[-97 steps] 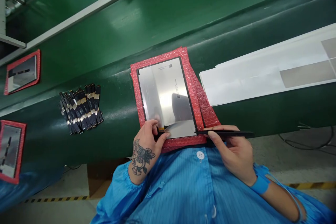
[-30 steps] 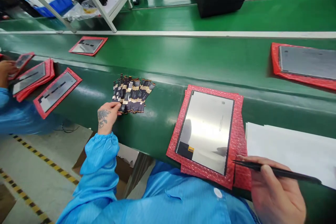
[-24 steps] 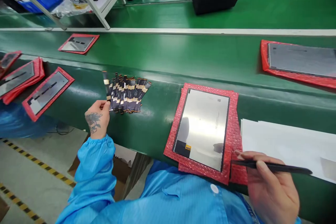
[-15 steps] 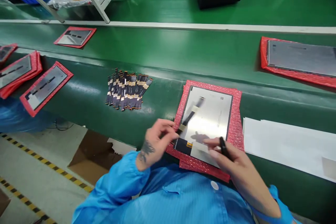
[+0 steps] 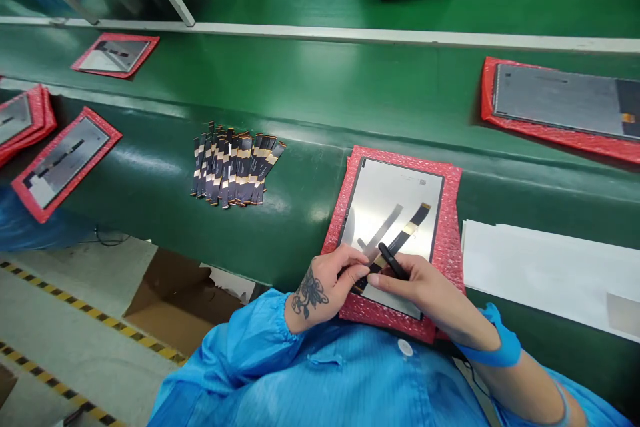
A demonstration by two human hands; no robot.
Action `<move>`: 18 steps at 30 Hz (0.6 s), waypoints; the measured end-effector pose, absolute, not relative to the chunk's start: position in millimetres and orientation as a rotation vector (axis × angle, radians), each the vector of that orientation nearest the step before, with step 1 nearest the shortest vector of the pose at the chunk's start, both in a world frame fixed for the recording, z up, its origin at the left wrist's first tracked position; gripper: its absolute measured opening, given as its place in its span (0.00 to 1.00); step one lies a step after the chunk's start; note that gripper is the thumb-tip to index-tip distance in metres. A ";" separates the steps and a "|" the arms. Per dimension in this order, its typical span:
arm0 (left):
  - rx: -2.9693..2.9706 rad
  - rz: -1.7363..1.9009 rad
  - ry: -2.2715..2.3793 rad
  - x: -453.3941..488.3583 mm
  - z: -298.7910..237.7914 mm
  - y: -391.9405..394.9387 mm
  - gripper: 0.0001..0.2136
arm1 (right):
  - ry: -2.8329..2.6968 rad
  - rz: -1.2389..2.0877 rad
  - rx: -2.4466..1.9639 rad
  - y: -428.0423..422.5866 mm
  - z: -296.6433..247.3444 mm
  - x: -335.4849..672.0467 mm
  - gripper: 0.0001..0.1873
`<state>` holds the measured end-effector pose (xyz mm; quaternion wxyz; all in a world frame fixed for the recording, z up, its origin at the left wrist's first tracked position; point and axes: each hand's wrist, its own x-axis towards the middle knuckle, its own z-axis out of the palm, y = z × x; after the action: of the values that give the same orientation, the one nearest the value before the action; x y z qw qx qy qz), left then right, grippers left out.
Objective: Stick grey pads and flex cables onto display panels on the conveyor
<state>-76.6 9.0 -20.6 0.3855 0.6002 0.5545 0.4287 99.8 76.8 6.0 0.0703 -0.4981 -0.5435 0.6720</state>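
A silver display panel lies on red bubble wrap at the near edge of the green bench. A black and gold flex cable lies slanted across the panel. My left hand pinches the cable's near end at the panel's lower left corner. My right hand is closed on a black stick tool, whose tip meets the cable beside the left fingers. A fanned pile of several more flex cables lies on the bench to the left.
White sheets lie right of the panel. More panels on red wrap rest at the far right, far left and on the belt. A cardboard box sits on the floor below.
My left hand took one flex cable from the pile and carried it to the panel. My right hand moved left with the tool onto the panel's near end.
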 end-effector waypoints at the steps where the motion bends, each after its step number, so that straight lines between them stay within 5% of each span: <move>1: 1.656 1.120 1.466 -77.5 -23.2 6.5 0.08 | -1.676 1.978 -1.499 77.5 2.9 100.9 0.22; 8: 2.222 1.033 1.629 -84.1 -39.4 -15.0 0.12 | -2.059 1.477 -1.373 77.2 -10.9 104.6 0.10; 18: 2.234 1.052 1.608 -88.1 -41.2 -22.2 0.10 | -2.286 1.343 -1.412 74.7 -6.2 95.2 0.11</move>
<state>-88.1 -22.2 -41.2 0.0975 0.7545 0.5431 0.3554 95.2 74.7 -6.2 0.0689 -0.4688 -0.7593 0.4461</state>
